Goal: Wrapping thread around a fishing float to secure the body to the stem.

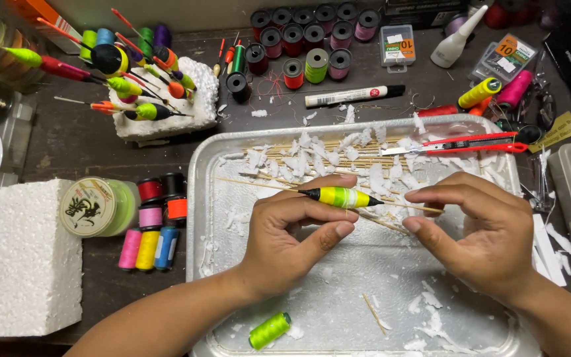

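Nearest the camera, a small spool of lime-green thread (pixel 269 330) is lying on the front of the metal tray (pixel 365 277), just below the person's forearms. Above it, the left hand (pixel 289 235) is pinching a fishing float (pixel 340 197), yellow-green with a black tip, between thumb and fingertips, holding it level over the middle of the tray on its thin wooden stem (pixel 259 184). The right hand (pixel 487 231) is meeting the other end of the stem, its thumb and forefinger closing lightly on the stick while the remaining fingers are curling loosely. The float's body is looking shaped and painted already, so the carving seems done; whether any wrapping is left I cannot tell. White foam shavings (pixel 312 155) are littering the tray around a row of bamboo sticks (pixel 338 158), and a red utility knife (pixel 464 144) is resting at the back rim. Outward on the surface, finished floats (pixel 133 86) are standing stuck in a foam block (pixel 173 106), thread spools (pixel 150 228) are clustering at left beside a large foam slab (pixel 31 258).
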